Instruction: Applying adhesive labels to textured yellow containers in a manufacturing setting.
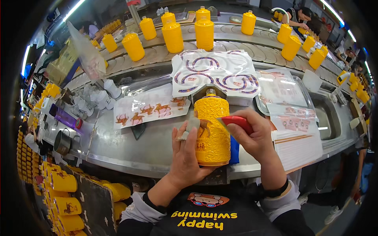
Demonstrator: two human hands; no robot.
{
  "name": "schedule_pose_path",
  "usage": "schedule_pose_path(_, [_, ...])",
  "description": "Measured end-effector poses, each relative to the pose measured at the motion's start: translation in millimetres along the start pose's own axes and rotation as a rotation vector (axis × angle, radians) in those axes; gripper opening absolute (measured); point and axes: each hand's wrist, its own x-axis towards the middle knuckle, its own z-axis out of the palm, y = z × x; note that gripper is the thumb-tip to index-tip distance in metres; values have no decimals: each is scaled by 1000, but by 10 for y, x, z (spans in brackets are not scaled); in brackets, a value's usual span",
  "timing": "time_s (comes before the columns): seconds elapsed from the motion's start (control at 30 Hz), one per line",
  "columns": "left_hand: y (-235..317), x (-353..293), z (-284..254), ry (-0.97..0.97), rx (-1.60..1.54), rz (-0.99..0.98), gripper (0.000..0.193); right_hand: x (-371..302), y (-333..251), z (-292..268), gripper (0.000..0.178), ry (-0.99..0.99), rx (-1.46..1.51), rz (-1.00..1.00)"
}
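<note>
One yellow bottle (218, 137) stands between the hands, its lower left partly hidden by fingers. Left hand (185, 151): clamped on the bottle's left side, fingers pointing away from the body; one small pale pad (191, 125) at its fingertips, material unclear. Right hand (254, 131): closed around one red scraper (241, 122), partly covered; scraper-bottle contact cannot be told. Right of right hand: two brown sticks (293, 138) on the bench (106, 145).

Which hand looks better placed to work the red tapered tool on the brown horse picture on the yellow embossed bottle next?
Probably the right hand: it grips the red tapered tool beside the brown horse picture. The left hand is against the yellow embossed bottle, seemingly steadying it.
</note>
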Motion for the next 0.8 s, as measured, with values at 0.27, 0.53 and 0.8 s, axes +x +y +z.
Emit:
schedule_pose_path(0.27, [-42,-62,73,43,-6,-82,118,342,-350,29,9,-469,-651,-564])
schedule_pose_path(0.53, [-42,-59,44,33,-29,-62,115,332,-480,-84,10,-606,-565,-432])
schedule_pose_path(0.8, [-50,-18,32,33,-138,-73,108,175,-399,-62,13,-517,-398,-409])
